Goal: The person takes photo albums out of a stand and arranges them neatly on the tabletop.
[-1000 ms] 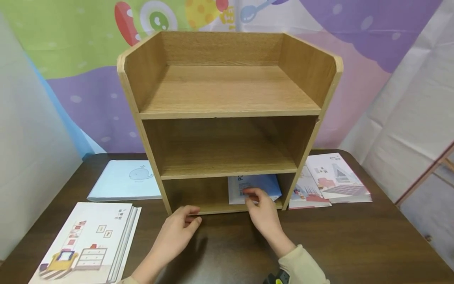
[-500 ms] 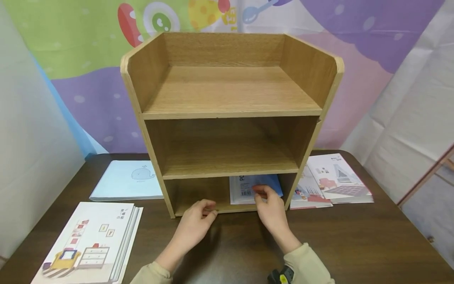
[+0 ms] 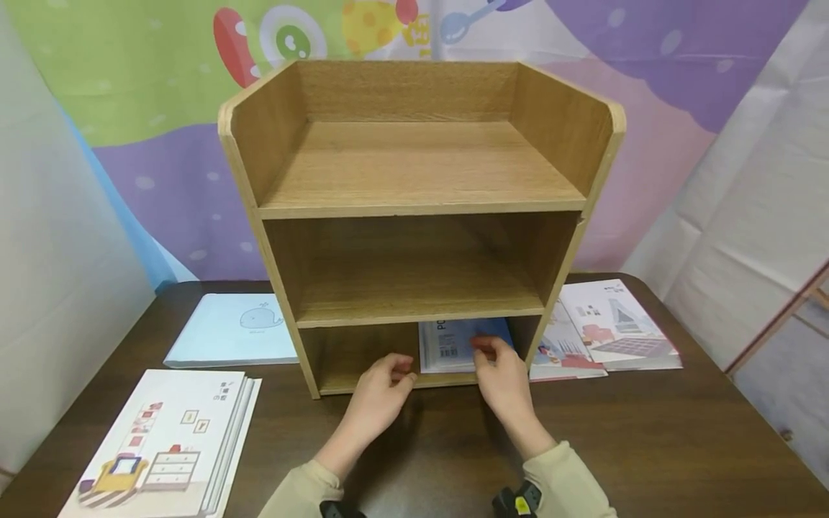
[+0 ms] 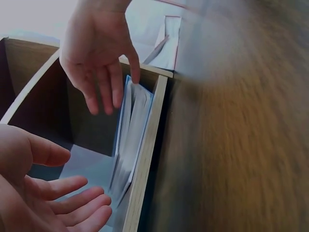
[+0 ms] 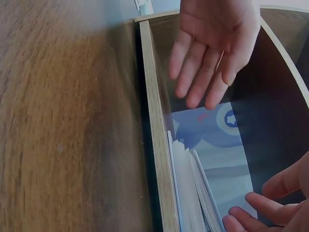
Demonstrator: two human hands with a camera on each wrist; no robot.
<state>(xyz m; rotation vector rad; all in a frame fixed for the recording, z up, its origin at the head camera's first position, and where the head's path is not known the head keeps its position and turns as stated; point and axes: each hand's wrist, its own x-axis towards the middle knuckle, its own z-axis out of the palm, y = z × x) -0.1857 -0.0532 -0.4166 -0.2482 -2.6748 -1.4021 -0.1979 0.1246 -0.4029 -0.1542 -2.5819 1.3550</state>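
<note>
A blue-and-white book [image 3: 447, 345] lies flat in the lowest compartment of a wooden shelf unit [image 3: 401, 208], at its right side. Its page edges face outward, as the left wrist view shows with the book [image 4: 133, 125]. My left hand [image 3: 378, 394] is just in front of that compartment, fingers relaxed and slightly bent, near the book's left edge. Over the book's right part hovers my right hand [image 3: 504, 381], its fingers loosely extended; whether they touch the cover I cannot tell. Both wrist views show the left hand [image 5: 219, 43] and the right hand [image 4: 99, 53] holding nothing.
White illustrated books are stacked on the table [image 3: 447, 467] at left, the top book [image 3: 155, 446] showing a yellow armchair. A light-blue whale book [image 3: 233, 331] lies behind them. Right of the shelf lie an illustrated book [image 3: 615, 324] and another book [image 3: 563, 349].
My left hand has moved right along the shelf's front toward the book. The right hand has shifted slightly right over the cover. The book appears to stay in place.
</note>
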